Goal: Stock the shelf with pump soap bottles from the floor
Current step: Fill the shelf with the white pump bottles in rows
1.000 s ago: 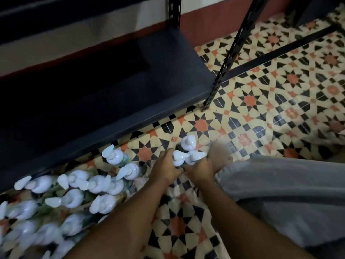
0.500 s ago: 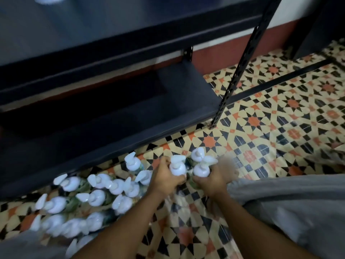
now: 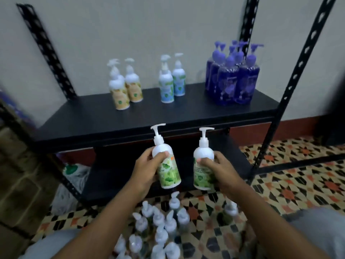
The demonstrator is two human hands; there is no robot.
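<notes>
1. While gripped at mid-body by the left hand (image 3: 147,169), held near upright just below and in front of the front edge of the black metal shelf board (image 3: 130,116): white plastic pump bottle with green leaf label (image 3: 167,165). Thumb laid across the top of the label, fingers curled round the far side, pump spout pointing right.
2. Gripped in the same manner by the right hand (image 3: 222,172), to the right of the first bottle and apart from it, again just below the board's front edge: second white pump bottle with green label (image 3: 203,165). Thumb on the front, fingers wrapped round the right side.
3. Standing on the board, left of centre: white pump bottles with beige labels (image 3: 127,86), too blurred to count.
4. Standing at the board's centre: two white pump bottles with blue labels (image 3: 171,81), touching.
5. Packed together at the board's right end: translucent purple pump bottles (image 3: 233,79).
6. Below the board and nearer the camera, on the star-patterned tile floor (image 3: 298,174): crowd of white-capped pump bottles (image 3: 160,227), blurred. One more, the lone floor bottle (image 3: 228,212), apart to the right beside the right forearm.
7. Directly beneath the board: lower black shelf board (image 3: 115,176).
8. Rising past the board's right front corner: perforated black metal upright (image 3: 291,81).
9. Beneath the board's left end: white plastic bag with green mark (image 3: 74,171).
</notes>
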